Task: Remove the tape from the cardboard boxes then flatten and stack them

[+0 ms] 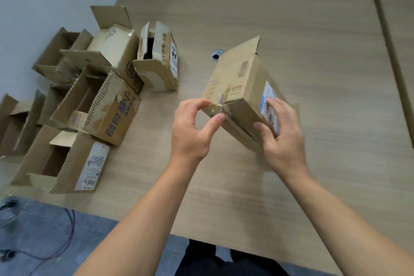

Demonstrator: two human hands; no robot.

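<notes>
Risk here: the tape [216, 110] could tear off short, or strip the cardboard's face, if the pull comes jerky, and the tilted box [239, 78] could twist on the table [291, 18]. The left hand [192, 127] pinches the tape at the box's near corner. The right hand [280, 134] grips the labelled side just beside it.

Circled "22" on open box [112, 47], blue characters on nearer box [116, 116]
</notes>
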